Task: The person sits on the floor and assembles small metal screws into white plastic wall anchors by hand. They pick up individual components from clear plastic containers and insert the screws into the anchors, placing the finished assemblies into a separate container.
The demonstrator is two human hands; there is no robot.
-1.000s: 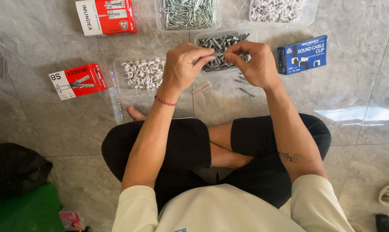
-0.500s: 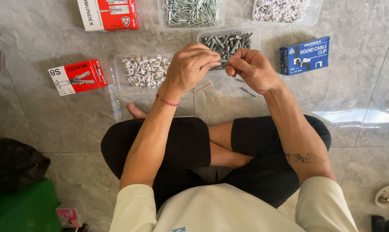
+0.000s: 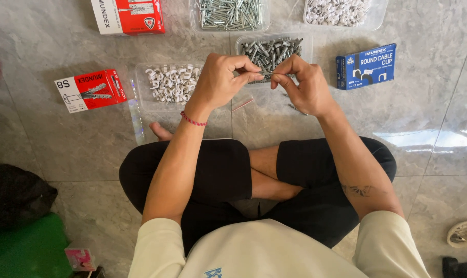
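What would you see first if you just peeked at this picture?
First, the left hand and right hand meeting in the middle, pinching something small and grey between them. Just beyond sits a clear plastic tray of grey metal fasteners, and right of it a blue cardboard box on the grey stone floor.

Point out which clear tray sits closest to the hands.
The tray of grey plugs, right behind the fingertips of both hands. The clip tray lies further left; the screw tray and the second clip tray lie further back.

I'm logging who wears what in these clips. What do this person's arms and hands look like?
Both hands are bare, no gloves or rings visible. The left hand has a red cord bracelet at the wrist. The right hand has a small dark forearm tattoo. Cream short sleeves.
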